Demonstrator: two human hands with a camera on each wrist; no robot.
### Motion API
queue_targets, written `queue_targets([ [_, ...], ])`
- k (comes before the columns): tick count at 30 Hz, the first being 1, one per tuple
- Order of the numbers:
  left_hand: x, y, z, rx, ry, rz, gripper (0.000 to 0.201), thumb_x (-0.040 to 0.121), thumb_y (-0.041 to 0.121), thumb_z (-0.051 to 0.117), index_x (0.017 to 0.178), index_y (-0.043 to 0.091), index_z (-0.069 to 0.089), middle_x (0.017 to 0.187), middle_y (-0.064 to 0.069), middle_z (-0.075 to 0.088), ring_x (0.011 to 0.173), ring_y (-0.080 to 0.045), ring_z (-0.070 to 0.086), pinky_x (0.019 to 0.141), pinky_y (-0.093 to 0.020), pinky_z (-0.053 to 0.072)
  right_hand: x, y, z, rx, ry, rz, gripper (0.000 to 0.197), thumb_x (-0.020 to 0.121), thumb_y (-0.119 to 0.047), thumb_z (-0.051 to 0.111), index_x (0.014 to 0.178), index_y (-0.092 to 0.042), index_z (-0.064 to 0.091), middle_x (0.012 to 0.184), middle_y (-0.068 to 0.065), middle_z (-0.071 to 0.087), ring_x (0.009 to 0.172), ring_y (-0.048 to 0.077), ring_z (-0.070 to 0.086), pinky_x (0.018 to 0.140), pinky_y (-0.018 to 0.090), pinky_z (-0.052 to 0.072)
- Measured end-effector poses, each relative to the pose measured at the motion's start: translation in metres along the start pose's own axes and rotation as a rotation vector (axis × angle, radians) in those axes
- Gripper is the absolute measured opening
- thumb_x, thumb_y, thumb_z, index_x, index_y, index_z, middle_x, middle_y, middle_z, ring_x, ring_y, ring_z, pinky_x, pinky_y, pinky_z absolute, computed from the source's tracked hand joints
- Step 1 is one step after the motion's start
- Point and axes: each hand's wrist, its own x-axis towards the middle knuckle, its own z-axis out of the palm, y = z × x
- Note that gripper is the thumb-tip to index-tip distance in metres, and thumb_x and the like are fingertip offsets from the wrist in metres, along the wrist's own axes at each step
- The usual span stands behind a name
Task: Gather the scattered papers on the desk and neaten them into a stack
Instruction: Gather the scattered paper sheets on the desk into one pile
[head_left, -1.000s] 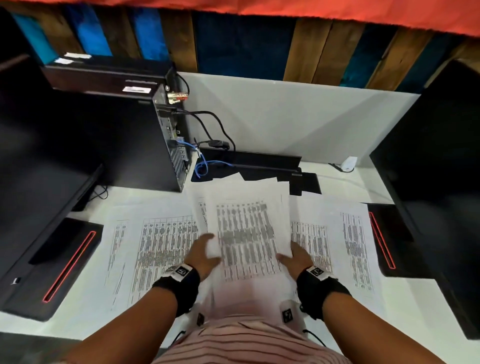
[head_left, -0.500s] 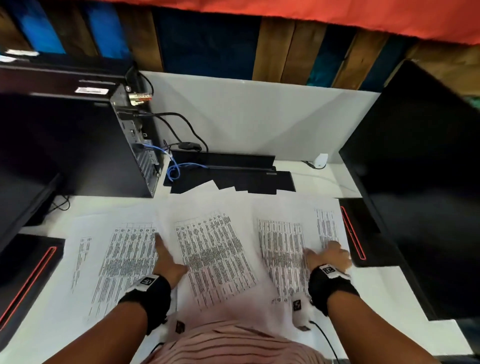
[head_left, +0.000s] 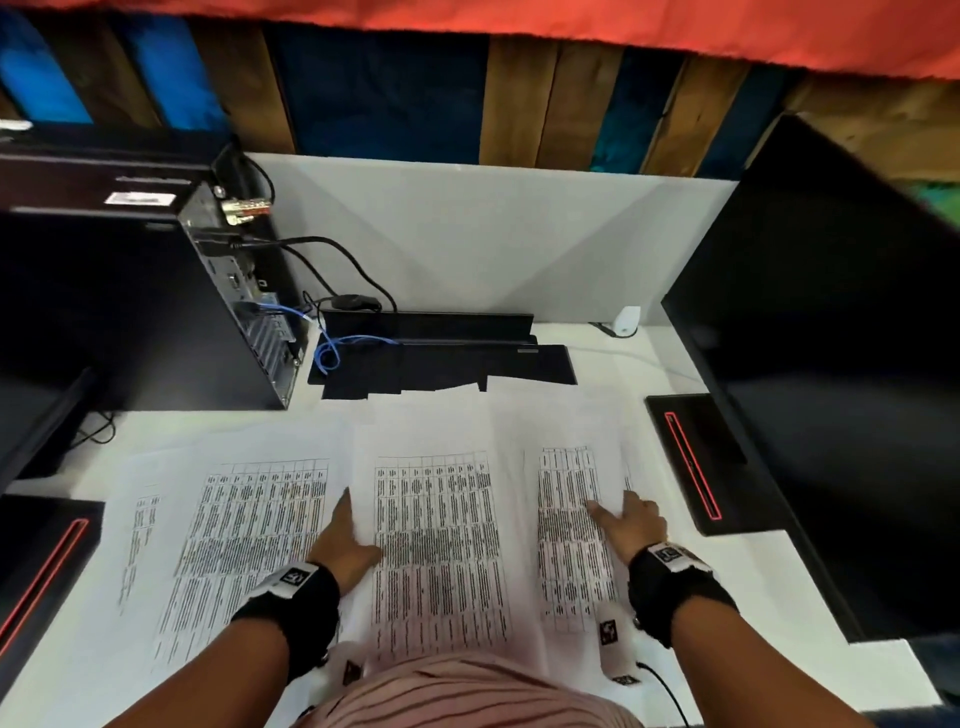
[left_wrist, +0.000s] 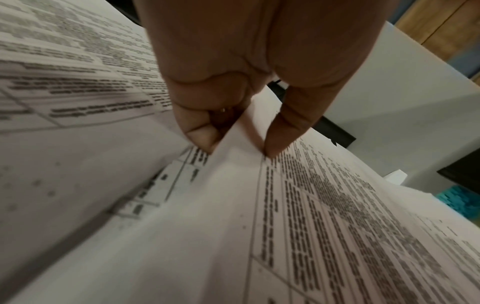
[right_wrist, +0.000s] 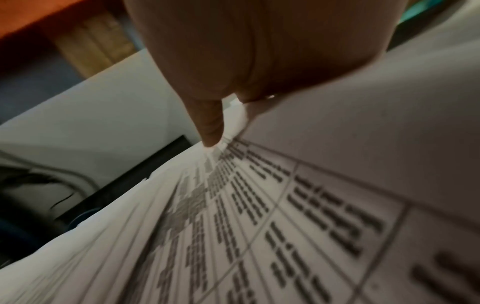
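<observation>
At the far left of the white desk (head_left: 810, 582) a black monitor base with a red line (head_left: 39, 577) sits at the edge, and behind it stands a black computer tower (head_left: 135, 306) with black cables and a blue cable (head_left: 337, 345) coming out of its back. Printed papers lie spread across the desk in front of the person, overlapping side by side: a left sheet (head_left: 244, 551) with a table of text, a middle sheet (head_left: 441, 540) and a right sheet (head_left: 569, 530). The left hand (head_left: 343, 545) rests on the papers between the left sheet and the middle sheet; in the left wrist view its thumb (left_wrist: 283, 127) presses on top of the middle sheet's edge while curled fingers (left_wrist: 200, 131) tuck under it, so the hand pinches that raised edge. Behind the papers a flat black keyboard (head_left: 441, 353) lies against the white back panel (head_left: 493, 234). The right hand (head_left: 628, 525) lies on the right sheet, 1 finger stretched flat toward the left; in the right wrist view that finger (right_wrist: 210, 127) touches the printed page, and whether the other fingers grip the upturned sheet beside it cannot be told. Further right sit a second black monitor base (head_left: 696, 462) and a large dark monitor (head_left: 831, 364).
</observation>
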Motion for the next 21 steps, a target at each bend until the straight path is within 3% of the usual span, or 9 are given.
queue_targets([
  [2,0.000,0.002,0.002,0.005,-0.031,0.013,0.100,0.076,0.002,0.067,0.153,0.021,0.007,0.148,-0.009,0.042,0.124,-0.028,0.051,0.104,-0.034,0.040,-0.002,-0.007,0.006,0.105,-0.018,-0.083,0.056,0.093,-0.039,0.054,0.132,0.000,0.045,0.134,0.020,0.049,0.119,0.034,0.052,0.098,0.031,0.041],
  [3,-0.002,0.004,0.003,0.006,-0.053,0.003,0.101,0.077,0.005,0.067,0.153,0.022,0.004,0.153,-0.008,0.036,0.131,-0.028,0.046,0.109,-0.036,0.036,-0.004,-0.010,0.009,0.151,-0.038,-0.102,0.048,0.095,-0.034,0.053,0.130,-0.001,0.046,0.133,0.020,0.051,0.117,0.032,0.055,0.099,0.031,0.043],
  [5,-0.003,0.010,0.009,0.052,-0.083,-0.009,0.098,0.083,0.008,0.063,0.153,0.019,-0.004,0.160,-0.008,0.018,0.143,-0.028,0.030,0.117,-0.037,0.025,-0.007,-0.017,0.013,0.189,-0.095,-0.115,0.048,0.098,-0.026,0.047,0.138,-0.002,0.037,0.142,0.020,0.046,0.128,0.032,0.049,0.106,0.033,0.037],
  [8,-0.005,0.024,0.026,0.158,-0.139,-0.017,0.095,0.091,0.017,0.060,0.151,0.011,-0.013,0.161,-0.010,0.004,0.148,-0.026,0.017,0.117,-0.032,0.018,-0.009,-0.020,0.016,0.228,-0.172,-0.091,0.055,0.100,-0.021,0.046,0.146,0.001,0.024,0.150,0.019,0.036,0.139,0.031,0.036,0.111,0.032,0.028],
  [11,-0.005,0.032,0.035,0.206,-0.186,-0.001,0.097,0.087,0.033,0.061,0.153,0.012,-0.007,0.160,-0.011,0.014,0.145,-0.028,0.024,0.118,-0.038,0.024,-0.006,-0.014,0.014,0.288,-0.115,-0.064,0.061,0.095,-0.025,0.055,0.145,-0.002,0.028,0.148,0.018,0.041,0.136,0.032,0.041,0.111,0.035,0.032],
  [13,-0.005,0.035,0.034,0.321,-0.049,0.002,0.088,0.083,0.037,0.060,0.152,0.013,0.011,0.152,-0.015,0.030,0.138,-0.033,0.034,0.113,-0.043,0.032,-0.006,-0.008,0.009,0.292,-0.013,-0.019,0.054,0.094,-0.025,0.056,0.140,-0.004,0.035,0.139,0.020,0.050,0.126,0.035,0.050,0.104,0.037,0.039],
  [15,-0.007,0.036,0.032,0.515,0.082,0.008,0.076,0.084,0.038,0.058,0.147,0.014,0.025,0.145,-0.016,0.033,0.132,-0.037,0.034,0.110,-0.042,0.034,-0.008,-0.005,0.008,0.270,-0.003,-0.022,0.051,0.095,-0.028,0.053,0.138,-0.005,0.037,0.138,0.020,0.052,0.125,0.035,0.052,0.101,0.036,0.040],
  [18,-0.014,0.042,0.044,0.598,0.021,0.026,0.079,0.083,0.041,0.059,0.147,0.012,0.024,0.144,-0.014,0.025,0.131,-0.036,0.029,0.110,-0.041,0.034,-0.014,-0.013,0.018,0.282,-0.077,-0.073,0.056,0.096,-0.033,0.052,0.139,-0.001,0.036,0.141,0.019,0.050,0.128,0.033,0.049,0.104,0.034,0.038],
  [21,-0.015,0.052,0.061,0.672,-0.114,0.075,0.083,0.085,0.043,0.058,0.151,0.013,0.016,0.147,-0.016,0.021,0.135,-0.036,0.029,0.112,-0.042,0.033,-0.016,-0.019,0.032,0.318,-0.139,-0.106,0.070,0.088,-0.027,0.066,0.143,0.000,0.031,0.141,0.018,0.048,0.128,0.032,0.049,0.106,0.035,0.038],
])
